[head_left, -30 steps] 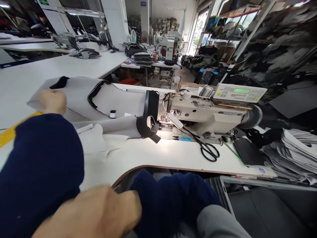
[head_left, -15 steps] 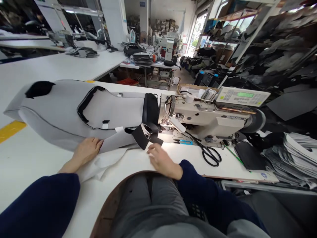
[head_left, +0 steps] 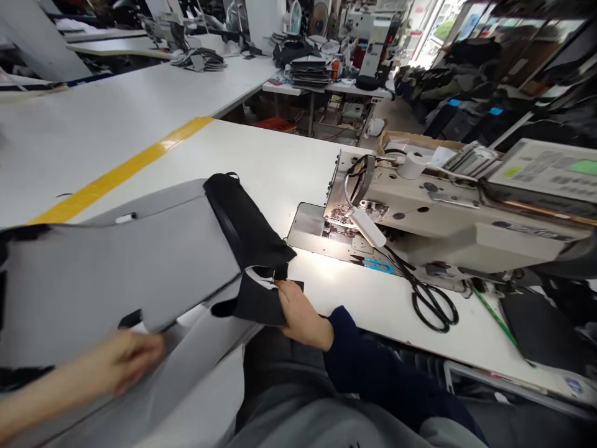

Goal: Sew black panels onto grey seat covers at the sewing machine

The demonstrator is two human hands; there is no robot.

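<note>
Fingers [head_left: 285,295] of the right hand [head_left: 303,316] are pinching the black flap [head_left: 257,305], and the grey cover [head_left: 125,267] is spreading away to their left across the white table [head_left: 284,162]! The right hand is sitting nearer the black end band [head_left: 247,218]; the left hand [head_left: 133,358] is blurring over the near edge, grip impossible to tell. The cover's long axis is running lower left to upper right, its band pointing towards the sewing machine [head_left: 448,230], stopping short.

Daylight fills an opening [head_left: 431,34] beyond the white tables [head_left: 116,106] (1 yellow strip [head_left: 140,165] runs across); pale pillars [head_left: 265,22] stand left.
</note>
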